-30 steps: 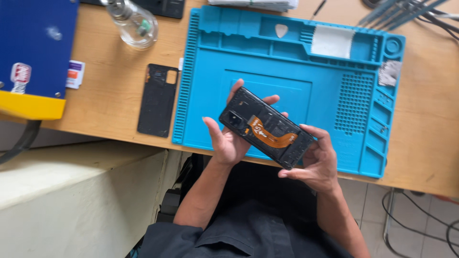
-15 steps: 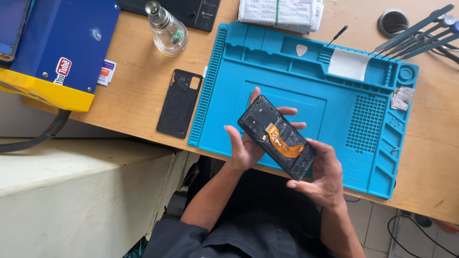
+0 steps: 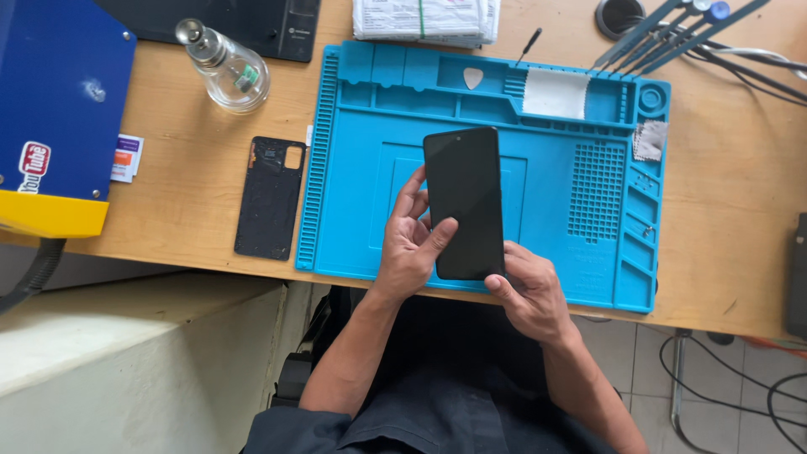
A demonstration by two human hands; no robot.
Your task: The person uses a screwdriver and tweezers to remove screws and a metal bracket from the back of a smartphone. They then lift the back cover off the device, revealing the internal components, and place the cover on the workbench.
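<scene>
Phone (image 3: 464, 202) now flipped dark screen up, upright, gripped between left hand (image 3: 409, 252) fingers and right hand (image 3: 528, 290) fingers.

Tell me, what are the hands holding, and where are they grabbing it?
Both hands hold a black phone, dark screen up, over the blue mat. The left hand grips its lower left edge, thumb on the screen. The right hand holds the bottom right corner.

Dark blank phone screen (image 3: 463, 202) over the blue mat; small orange-white sachets (image 3: 128, 157) far left
</scene>
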